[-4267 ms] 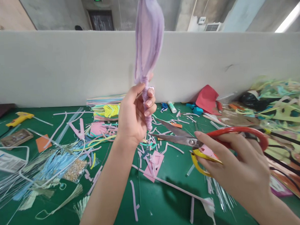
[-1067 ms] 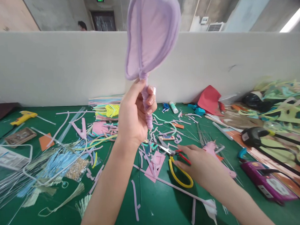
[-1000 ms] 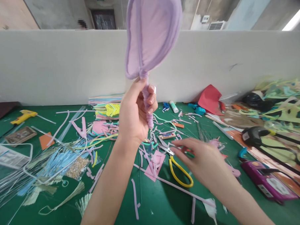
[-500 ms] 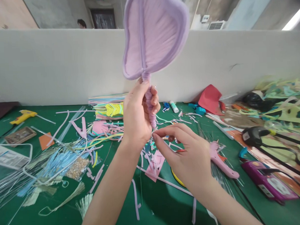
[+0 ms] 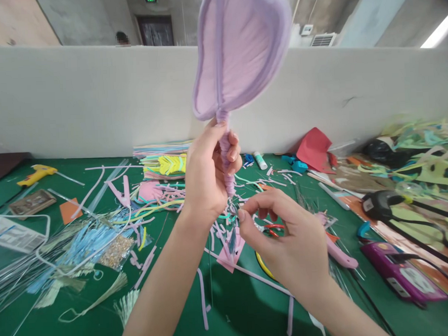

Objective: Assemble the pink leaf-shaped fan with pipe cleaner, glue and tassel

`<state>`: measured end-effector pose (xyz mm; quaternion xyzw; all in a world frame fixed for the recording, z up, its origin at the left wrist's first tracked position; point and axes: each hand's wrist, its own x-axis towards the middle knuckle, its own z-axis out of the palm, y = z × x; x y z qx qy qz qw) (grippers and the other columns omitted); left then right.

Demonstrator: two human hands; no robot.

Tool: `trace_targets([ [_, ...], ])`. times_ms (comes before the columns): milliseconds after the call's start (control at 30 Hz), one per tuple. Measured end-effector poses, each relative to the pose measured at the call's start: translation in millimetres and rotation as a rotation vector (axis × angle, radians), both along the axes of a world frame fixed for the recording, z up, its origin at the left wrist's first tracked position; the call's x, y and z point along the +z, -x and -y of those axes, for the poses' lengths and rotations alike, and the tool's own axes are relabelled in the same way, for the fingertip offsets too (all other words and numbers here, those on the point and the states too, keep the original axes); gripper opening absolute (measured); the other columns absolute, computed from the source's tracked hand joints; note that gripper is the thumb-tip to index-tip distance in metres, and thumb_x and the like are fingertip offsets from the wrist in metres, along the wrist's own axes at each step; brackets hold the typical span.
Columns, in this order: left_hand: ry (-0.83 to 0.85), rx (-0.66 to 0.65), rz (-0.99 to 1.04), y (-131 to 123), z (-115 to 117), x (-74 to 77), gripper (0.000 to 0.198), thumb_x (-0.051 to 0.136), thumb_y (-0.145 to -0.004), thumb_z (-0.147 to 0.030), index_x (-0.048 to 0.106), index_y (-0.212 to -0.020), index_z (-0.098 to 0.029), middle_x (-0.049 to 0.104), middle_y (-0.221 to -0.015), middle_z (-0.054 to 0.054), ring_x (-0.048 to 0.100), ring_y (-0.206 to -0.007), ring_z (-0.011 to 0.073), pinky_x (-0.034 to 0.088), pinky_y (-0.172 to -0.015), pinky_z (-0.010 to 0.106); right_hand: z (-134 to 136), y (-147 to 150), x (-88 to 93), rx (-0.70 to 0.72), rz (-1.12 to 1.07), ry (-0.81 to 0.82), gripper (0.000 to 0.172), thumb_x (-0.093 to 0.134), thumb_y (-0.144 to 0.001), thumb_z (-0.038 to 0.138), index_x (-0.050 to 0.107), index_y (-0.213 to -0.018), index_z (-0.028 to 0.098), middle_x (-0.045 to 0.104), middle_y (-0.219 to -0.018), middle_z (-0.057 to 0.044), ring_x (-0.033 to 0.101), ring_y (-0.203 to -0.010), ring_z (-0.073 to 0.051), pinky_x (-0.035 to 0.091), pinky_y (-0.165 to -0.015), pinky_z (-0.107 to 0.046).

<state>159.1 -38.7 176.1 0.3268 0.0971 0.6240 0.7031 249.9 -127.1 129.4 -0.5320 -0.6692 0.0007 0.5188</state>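
Observation:
My left hand (image 5: 209, 171) is wrapped around the lilac, ribbed handle of a hand fan (image 5: 246, 50), which stands upright with a slight tilt to the right. Its pink-lilac leaf has a plush rim and a centre rib; the top runs out of view. From the handle's lower end hangs a small shiny metal piece (image 5: 231, 206). Just right of it, my right hand (image 5: 286, 229) pinches thumb and forefinger together. What lies between those fingertips is too small to make out. Red-handled pliers (image 5: 273, 229) lie partly hidden behind the right hand.
Lilac pipe-cleaner scraps (image 5: 203, 297) litter the green table (image 5: 171, 319). To the left are a yellow glue gun (image 5: 36, 174), blue tassels (image 5: 88, 238) and a bag of beads (image 5: 118, 252). A pink glue gun (image 5: 341, 252) and a purple device (image 5: 401, 269) lie right. A white partition (image 5: 95, 99) stands behind.
The fan and my left hand have shifted slightly right. My right hand has drawn a little right and down from the handle's end, exposing more of the metal piece and the red pliers.

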Motion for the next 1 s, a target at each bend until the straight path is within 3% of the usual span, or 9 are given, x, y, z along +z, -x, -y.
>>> trace_targets([
  [100, 0.005, 0.006, -0.001, 3, -1, 0.7, 0.008, 0.055, -0.086, -0.014, 0.062, -0.083, -0.016, 0.053, -0.06, -0.002, 0.043, -0.042, 0.0037, 0.03, -0.034, 0.015, 8, 0, -0.3, 0.055, 0.012, 0.003, 0.014, 0.058, -0.077, 0.009, 0.055, -0.071, 0.021, 0.06, -0.067, 0.002, 0.053, -0.06, -0.011, 0.044, -0.055, -0.024],
  [333, 0.053, 0.017, 0.017, 10, -7, 1.7, 0.023, 0.059, -0.085, -0.02, 0.064, -0.108, -0.019, 0.054, -0.055, -0.002, 0.043, -0.037, 0.0049, 0.031, -0.033, 0.017, 35, -5, -8.3, 0.31, 0.103, 0.089, 0.015, 0.051, -0.079, 0.006, 0.052, -0.078, 0.02, 0.059, -0.072, -0.001, 0.057, -0.067, -0.012, 0.049, -0.057, -0.023],
  [533, 0.074, 0.034, -0.018, 11, -9, 2.1, 0.025, 0.059, -0.086, -0.025, 0.064, -0.11, -0.017, 0.053, -0.055, -0.003, 0.042, -0.035, 0.0045, 0.032, -0.033, 0.017, 46, -7, -27.8, 0.343, 0.224, 0.143, 0.017, 0.044, -0.078, 0.003, 0.049, -0.077, 0.02, 0.057, -0.068, -0.001, 0.055, -0.064, -0.013, 0.048, -0.055, -0.023],
  [733, 0.083, 0.056, -0.001, 11, -8, 3.9, 0.023, 0.057, -0.086, -0.021, 0.064, -0.107, -0.018, 0.055, -0.055, -0.003, 0.043, -0.037, 0.0054, 0.03, -0.032, 0.018, 45, -12, -20.6, 0.413, 0.373, 0.365, 0.018, 0.04, -0.087, 0.007, 0.05, -0.077, 0.019, 0.058, -0.074, -0.003, 0.056, -0.067, -0.014, 0.048, -0.057, -0.024],
  [867, 0.098, 0.068, -0.028, 12, -8, 5.2, 0.024, 0.059, -0.085, -0.022, 0.065, -0.108, -0.019, 0.054, -0.055, -0.003, 0.043, -0.037, 0.0053, 0.03, -0.032, 0.019, 29, -18, -15.4, 0.339, 0.23, 0.281, 0.022, 0.04, -0.094, 0.014, 0.05, -0.076, 0.02, 0.055, -0.069, 0.0, 0.053, -0.061, -0.012, 0.045, -0.053, -0.022],
  [933, 0.104, 0.07, -0.038, 12, -7, 6.1, 0.024, 0.059, -0.085, -0.023, 0.064, -0.108, -0.019, 0.054, -0.055, -0.003, 0.043, -0.037, 0.0054, 0.03, -0.032, 0.019, 19, -19, -14.2, 0.238, 0.131, 0.19, 0.012, 0.047, -0.092, 0.014, 0.057, -0.092, 0.02, 0.062, -0.083, -0.002, 0.058, -0.071, -0.012, 0.049, -0.061, -0.024],
  [1000, 0.095, 0.063, -0.031, 12, -7, 6.7, 0.022, 0.057, -0.086, -0.021, 0.064, -0.107, -0.018, 0.054, -0.055, -0.003, 0.042, -0.038, 0.0054, 0.029, -0.032, 0.019, 8, -18, -12.8, 0.163, 0.081, 0.107, 0.016, 0.055, -0.088, 0.014, 0.061, -0.101, 0.021, 0.066, -0.096, -0.004, 0.062, -0.083, -0.015, 0.051, -0.071, -0.027],
])
